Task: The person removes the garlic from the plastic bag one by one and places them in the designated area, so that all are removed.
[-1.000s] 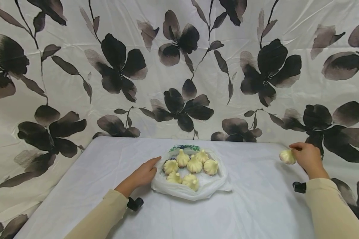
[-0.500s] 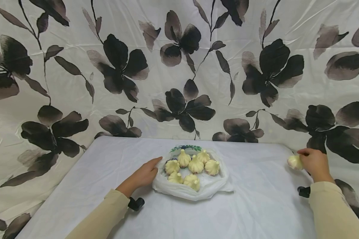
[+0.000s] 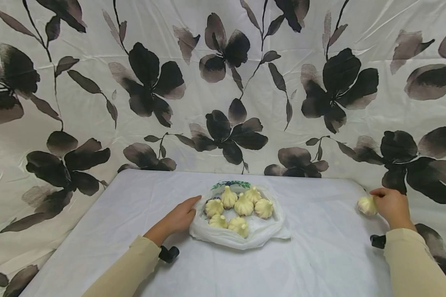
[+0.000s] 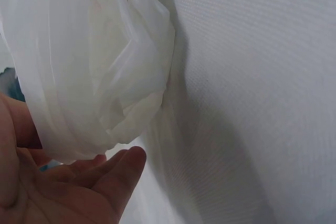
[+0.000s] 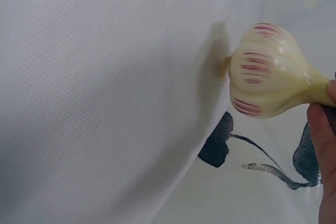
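- The right hand (image 3: 393,206) pinches one garlic bulb (image 3: 366,206) by its stem, fingertips and thumb narrow on the neck; the round body sticks out free, streaked with pink.
- This bulb is at the right edge of the table (image 3: 312,264), near its far corner; the right wrist view shows its root end beside the cloth's edge, though whether the two touch cannot be told.
- The left hand (image 3: 178,215) lies against the left side of the white plastic bag (image 3: 241,244); its fingers are fairly straight and touch the plastic without curling round it; the bag hides part of them in the left wrist view.
- Inside the bag sit seven more bulbs (image 3: 243,205); the rolled rim rises around them and covers the lower parts of the front two; a green print (image 3: 231,183) shows at the back.
- Between bag and right hand lies a stretch of white cloth; a loose flap (image 3: 282,236) of plastic spreads onto it.
- Behind the table hangs a pale backdrop (image 3: 282,24) with dark flowers; a black device (image 3: 169,253) sits at the left wrist, another (image 3: 378,241) at the right.
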{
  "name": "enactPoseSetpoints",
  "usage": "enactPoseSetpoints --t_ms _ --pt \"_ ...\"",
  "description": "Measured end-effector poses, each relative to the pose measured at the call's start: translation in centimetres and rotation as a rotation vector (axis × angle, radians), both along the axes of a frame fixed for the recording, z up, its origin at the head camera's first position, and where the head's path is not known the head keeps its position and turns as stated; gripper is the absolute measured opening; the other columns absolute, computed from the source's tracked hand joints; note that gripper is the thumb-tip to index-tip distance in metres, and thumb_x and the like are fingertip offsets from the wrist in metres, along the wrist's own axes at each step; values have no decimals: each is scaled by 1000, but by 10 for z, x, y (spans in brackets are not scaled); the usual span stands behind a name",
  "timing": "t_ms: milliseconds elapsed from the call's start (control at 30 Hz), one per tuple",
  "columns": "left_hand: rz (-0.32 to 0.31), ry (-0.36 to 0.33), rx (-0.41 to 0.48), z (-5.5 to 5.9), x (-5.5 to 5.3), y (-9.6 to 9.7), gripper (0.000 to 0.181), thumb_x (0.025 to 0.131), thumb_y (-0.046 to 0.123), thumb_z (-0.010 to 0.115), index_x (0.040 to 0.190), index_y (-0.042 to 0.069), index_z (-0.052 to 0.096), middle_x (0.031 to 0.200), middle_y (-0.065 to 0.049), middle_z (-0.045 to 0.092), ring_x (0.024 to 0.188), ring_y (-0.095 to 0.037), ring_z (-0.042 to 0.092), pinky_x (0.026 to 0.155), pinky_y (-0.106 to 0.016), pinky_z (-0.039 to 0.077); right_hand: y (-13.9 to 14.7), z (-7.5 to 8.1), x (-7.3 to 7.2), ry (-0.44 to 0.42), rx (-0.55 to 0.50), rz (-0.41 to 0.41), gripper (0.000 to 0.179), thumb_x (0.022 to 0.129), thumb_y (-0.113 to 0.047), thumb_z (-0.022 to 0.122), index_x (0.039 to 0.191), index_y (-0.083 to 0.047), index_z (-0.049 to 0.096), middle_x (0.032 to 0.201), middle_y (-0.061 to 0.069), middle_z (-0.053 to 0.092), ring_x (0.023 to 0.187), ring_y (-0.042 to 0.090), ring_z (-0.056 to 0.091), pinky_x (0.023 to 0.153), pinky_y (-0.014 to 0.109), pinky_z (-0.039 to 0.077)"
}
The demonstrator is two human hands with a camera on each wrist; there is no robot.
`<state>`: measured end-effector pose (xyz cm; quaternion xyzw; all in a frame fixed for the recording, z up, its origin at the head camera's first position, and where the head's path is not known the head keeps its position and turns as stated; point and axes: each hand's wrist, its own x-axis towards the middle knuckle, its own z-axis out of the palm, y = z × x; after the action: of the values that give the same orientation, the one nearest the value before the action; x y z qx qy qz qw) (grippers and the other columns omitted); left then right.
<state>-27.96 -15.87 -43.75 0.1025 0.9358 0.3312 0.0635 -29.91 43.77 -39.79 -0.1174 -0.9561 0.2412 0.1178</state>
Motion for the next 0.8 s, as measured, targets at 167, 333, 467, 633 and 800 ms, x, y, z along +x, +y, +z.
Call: enactPoseSetpoints --t_ms 167,333,467,633,800 --pt "1 -6 8 0 0 0 53 99 10 31 151 2 30 156 -17 33 145 -36 29 120 -53 24 -2 -3 1 19 7 21 30 91 -8 47 107 11 65 117 36 59 108 56 46 96 68 29" --pt "-1 0 6 -2 -1 0 53 99 10 31 151 3 30 156 -17 33 145 -36 29 119 -53 24 -4 -4 2 9 7 10 30 91 -8 48 107 11 65 117 35 60 105 53 50 88 63 37" --pt "-3 3 13 -1 0 0 53 99 10 32 151 2 30 155 -18 34 145 -36 29 120 -53 24 -4 -3 1 -23 -4 -4 30 93 -8 48 110 11 63 121 36 57 108 54 49 90 64 37" --pt "-6 7 11 -3 -1 -1 53 99 11 32 151 3 30 156 -17 33 145 -36 29 120 -52 24 -5 -2 -1 -44 -20 7 34 94 -11 46 115 11 62 124 36 55 111 55 48 99 69 29" --pt "-8 9 10 -2 -1 0 53 99 10 31 151 3 30 156 -17 33 145 -36 29 120 -53 23 -8 2 -2 -29 6 58 33 93 -13 49 114 9 63 123 36 56 110 57 46 98 74 19"
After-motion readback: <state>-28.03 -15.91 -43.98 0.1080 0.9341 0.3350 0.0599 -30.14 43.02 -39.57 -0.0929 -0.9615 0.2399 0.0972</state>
